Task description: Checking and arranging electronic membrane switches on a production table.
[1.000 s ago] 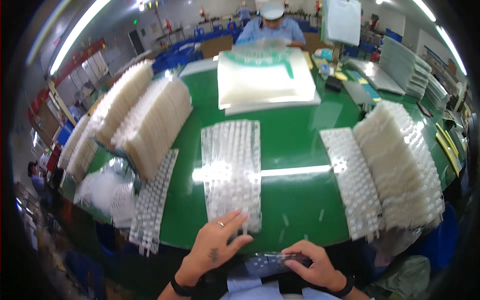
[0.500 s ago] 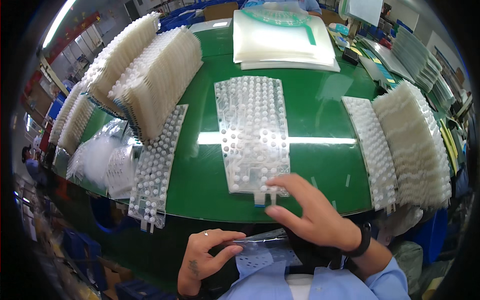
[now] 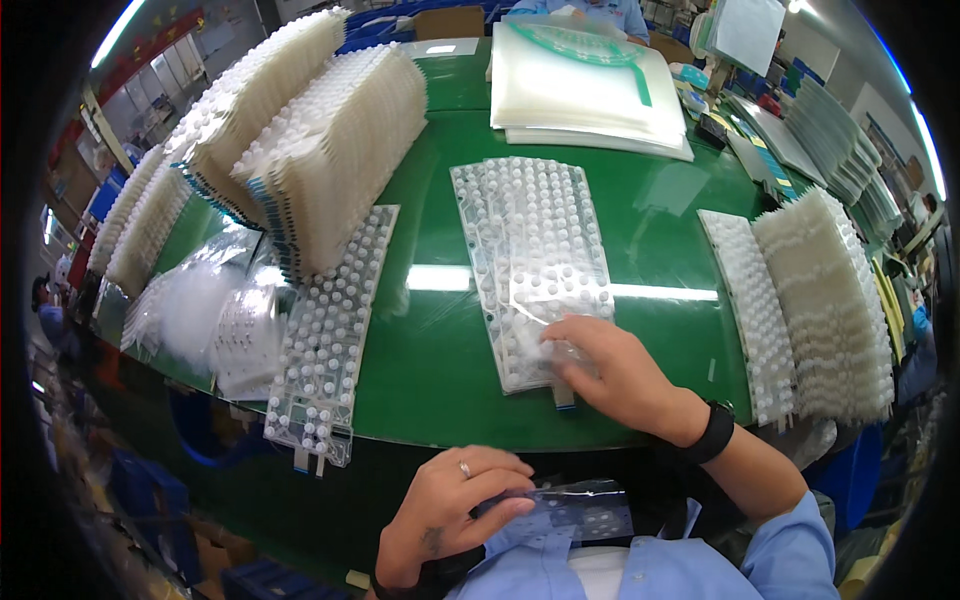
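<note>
Two or so clear plastic sheets dotted with white rubber domes [image 3: 535,235] lie overlapped, slightly fanned, on the green table in front of me. My right hand [image 3: 630,375] is at their lower right corner, thumb and forefinger closed on the edge of the upper domed sheet, which looks slightly lifted there. A short flat tail [image 3: 564,397] sticks out below the sheets. Close to my body, below the table edge, my left hand [image 3: 455,510] pinches a clear plastic film [image 3: 590,510] with small holes or spots. Its fingertips are slightly blurred.
Tall stacks of domed sheets [image 3: 335,150] stand at the left, with one domed sheet [image 3: 325,350] beside them and loose clear film [image 3: 245,330] nearby. Another stack [image 3: 825,300] stands at the right. Large translucent sheets [image 3: 590,85] lie at the back, near another person [image 3: 625,15].
My right thumb and forefinger have closed on the lower edge of the domed sheet. The whole view has shifted, and my left hand still holds the film near my body.
</note>
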Demonstrator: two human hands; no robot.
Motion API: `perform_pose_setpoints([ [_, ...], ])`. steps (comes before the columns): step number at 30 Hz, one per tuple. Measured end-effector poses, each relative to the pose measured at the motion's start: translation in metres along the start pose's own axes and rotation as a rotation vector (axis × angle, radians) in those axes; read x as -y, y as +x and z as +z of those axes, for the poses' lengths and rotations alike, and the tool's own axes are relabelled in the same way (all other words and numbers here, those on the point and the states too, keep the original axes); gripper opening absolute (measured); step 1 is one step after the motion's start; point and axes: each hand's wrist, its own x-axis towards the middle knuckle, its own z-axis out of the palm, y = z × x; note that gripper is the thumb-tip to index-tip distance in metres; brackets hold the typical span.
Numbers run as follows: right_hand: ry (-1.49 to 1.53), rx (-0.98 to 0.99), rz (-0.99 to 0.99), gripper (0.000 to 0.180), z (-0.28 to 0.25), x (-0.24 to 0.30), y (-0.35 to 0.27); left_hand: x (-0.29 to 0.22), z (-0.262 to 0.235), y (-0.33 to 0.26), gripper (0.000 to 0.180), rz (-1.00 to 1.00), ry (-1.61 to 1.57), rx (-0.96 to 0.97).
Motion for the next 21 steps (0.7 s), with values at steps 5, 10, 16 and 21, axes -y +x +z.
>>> perform_pose_setpoints([
  [5,-0.198,-0.035,-0.119,0.050,0.010,0.003,-0.009,0.004,-0.004,0.020,0.015,0.124,-0.024,0.113],
  [10,-0.006,-0.152,-0.033,0.031,-0.003,-0.002,-0.013,0.002,-0.001,0.023,0.015,0.095,-0.091,0.151],
  [16,0.732,-0.697,0.164,0.022,-0.063,-0.010,-0.030,0.019,0.031,0.047,0.015,0.053,0.069,0.060],
  [21,-0.071,-0.763,-0.083,0.024,-0.084,0.011,-0.073,0.027,0.022,0.039,0.019,-0.008,0.127,0.118],
])
